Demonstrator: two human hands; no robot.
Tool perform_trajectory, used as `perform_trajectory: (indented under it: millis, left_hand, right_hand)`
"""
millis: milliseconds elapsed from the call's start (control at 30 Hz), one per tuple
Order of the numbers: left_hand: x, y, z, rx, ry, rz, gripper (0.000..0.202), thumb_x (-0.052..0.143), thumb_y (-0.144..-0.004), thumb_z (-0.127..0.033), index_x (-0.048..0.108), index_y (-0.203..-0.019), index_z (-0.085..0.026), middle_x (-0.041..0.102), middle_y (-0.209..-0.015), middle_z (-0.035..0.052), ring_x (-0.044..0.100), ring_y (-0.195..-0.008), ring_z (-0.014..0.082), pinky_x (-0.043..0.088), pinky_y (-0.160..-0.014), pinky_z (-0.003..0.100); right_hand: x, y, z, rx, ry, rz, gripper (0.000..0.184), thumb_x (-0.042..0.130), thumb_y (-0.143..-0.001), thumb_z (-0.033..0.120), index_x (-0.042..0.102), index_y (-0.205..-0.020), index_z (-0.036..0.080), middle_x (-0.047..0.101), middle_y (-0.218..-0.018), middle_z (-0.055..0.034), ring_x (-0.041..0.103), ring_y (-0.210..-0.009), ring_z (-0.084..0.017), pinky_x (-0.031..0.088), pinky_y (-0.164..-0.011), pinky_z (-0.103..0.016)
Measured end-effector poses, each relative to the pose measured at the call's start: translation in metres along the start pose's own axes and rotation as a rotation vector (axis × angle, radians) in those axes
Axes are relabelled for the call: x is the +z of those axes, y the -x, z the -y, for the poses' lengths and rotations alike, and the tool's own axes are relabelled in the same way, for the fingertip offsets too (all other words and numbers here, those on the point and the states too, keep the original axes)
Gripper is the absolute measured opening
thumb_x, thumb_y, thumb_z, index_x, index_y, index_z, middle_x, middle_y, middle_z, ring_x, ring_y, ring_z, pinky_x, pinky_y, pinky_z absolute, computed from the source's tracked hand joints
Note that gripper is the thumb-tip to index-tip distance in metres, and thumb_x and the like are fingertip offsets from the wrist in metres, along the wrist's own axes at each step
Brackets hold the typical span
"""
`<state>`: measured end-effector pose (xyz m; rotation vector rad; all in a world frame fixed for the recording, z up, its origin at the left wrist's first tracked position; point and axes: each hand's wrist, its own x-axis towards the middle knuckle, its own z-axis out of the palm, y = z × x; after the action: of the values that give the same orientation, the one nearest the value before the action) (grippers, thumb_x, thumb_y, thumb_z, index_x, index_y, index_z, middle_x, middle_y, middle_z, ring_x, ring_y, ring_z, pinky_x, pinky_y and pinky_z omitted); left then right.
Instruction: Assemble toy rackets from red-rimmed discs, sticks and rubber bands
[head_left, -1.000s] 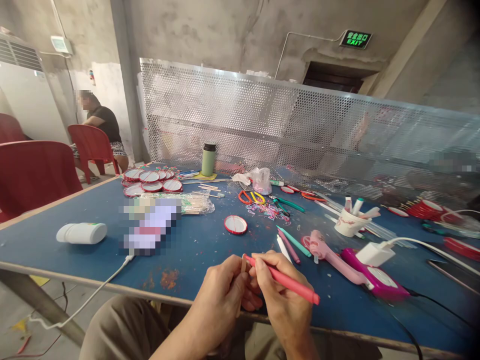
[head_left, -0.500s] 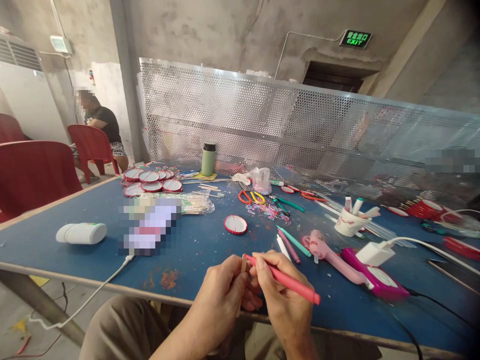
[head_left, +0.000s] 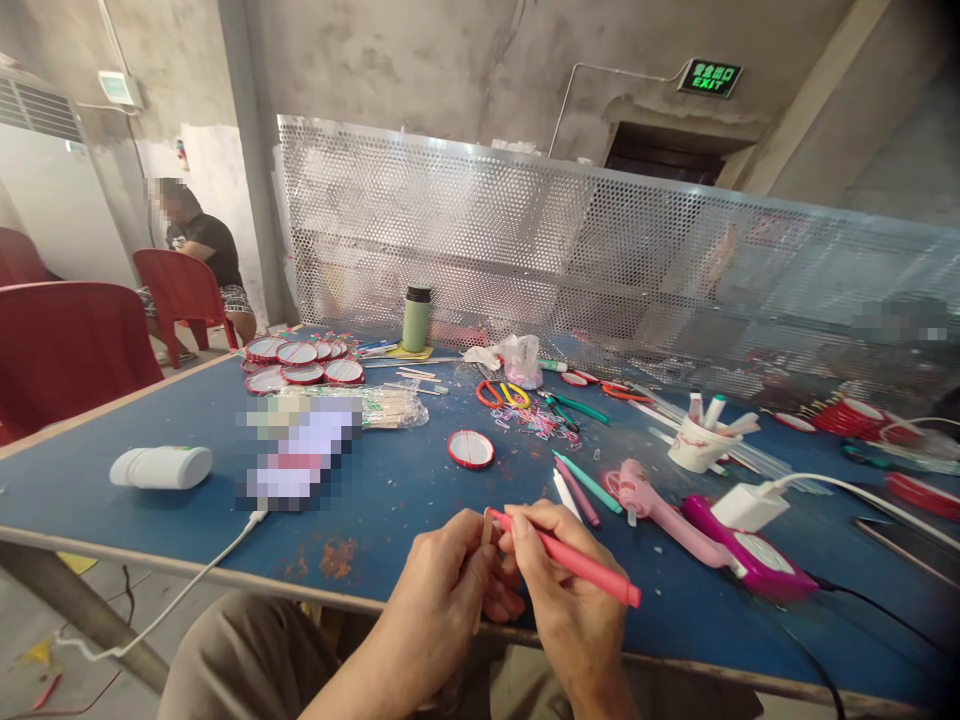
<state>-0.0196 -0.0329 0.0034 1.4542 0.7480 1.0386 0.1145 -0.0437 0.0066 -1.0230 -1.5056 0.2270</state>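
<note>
My left hand (head_left: 442, 585) is closed on a small flat wooden stick (head_left: 487, 528), whose upper end shows above the fingers; the rest is hidden. In my right hand (head_left: 574, 590) is a red marker pen (head_left: 577, 562), its tip touching or very close to the top of the stick. Both hands are together over the table's front edge. Beyond them lies a round white disc with a red rim (head_left: 471, 449). Just past my right hand are a white pen (head_left: 566, 494), a mauve pen (head_left: 577, 491) and a turquoise pen (head_left: 589, 482).
A pink glue gun (head_left: 667, 515) rests by a magenta power strip (head_left: 750, 550) on the right. A paper cup (head_left: 699, 446) holds pens. Scissors (head_left: 504, 394), a green bottle (head_left: 417, 320), stacked red-rimmed discs (head_left: 300, 355) and a phone (head_left: 304, 455) lie farther off. Someone sits at far left.
Almost nothing differs. Both hands keep their place, with the red marker pen still at the top of the stick; the view has shifted very slightly.
</note>
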Motion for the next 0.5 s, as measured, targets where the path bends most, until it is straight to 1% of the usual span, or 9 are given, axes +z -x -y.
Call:
perform_trajectory:
  millis: [167, 367, 500]
  left_hand:
    - [-0.0004, -0.0004, 0.0006, 0.001, 0.008, 0.001, 0.027, 0.047, -0.095, -0.043, 0.048, -0.080, -0.020, 0.063, -0.068, 0.0014, 0.068, -0.061, 0.0181, 0.057, -0.059, 0.029]
    - [0.0000, -0.0004, -0.0005, 0.010, -0.003, -0.003, 0.027, 0.046, -0.096, -0.042, 0.048, -0.081, -0.020, 0.063, -0.068, 0.0013, 0.067, -0.061, 0.0171, 0.056, -0.058, 0.027]
    - [0.0001, 0.0006, -0.0006, -0.005, 0.006, 0.004, 0.026, 0.047, -0.095, -0.042, 0.048, -0.080, -0.020, 0.064, -0.067, 0.0013, 0.068, -0.061, 0.0174, 0.057, -0.059, 0.028]
  right_hand:
    - [0.0002, 0.0000, -0.0005, 0.007, -0.013, -0.019, 0.010, 0.060, -0.095, 0.021, 0.068, -0.092, 0.025, 0.071, -0.078, 0.0030, 0.065, -0.059, -0.010, 0.055, -0.063, -0.020]
    - [0.0000, -0.0015, 0.0008, 0.003, 0.003, 0.009, 0.011, 0.060, -0.095, 0.021, 0.068, -0.090, 0.025, 0.069, -0.075, 0.0037, 0.065, -0.060, -0.010, 0.054, -0.061, -0.020]
    - [0.0000, -0.0004, 0.0005, 0.004, -0.010, -0.013, 0.011, 0.060, -0.095, 0.021, 0.068, -0.091, 0.026, 0.069, -0.076, 0.0041, 0.065, -0.060, -0.009, 0.055, -0.062, -0.019]
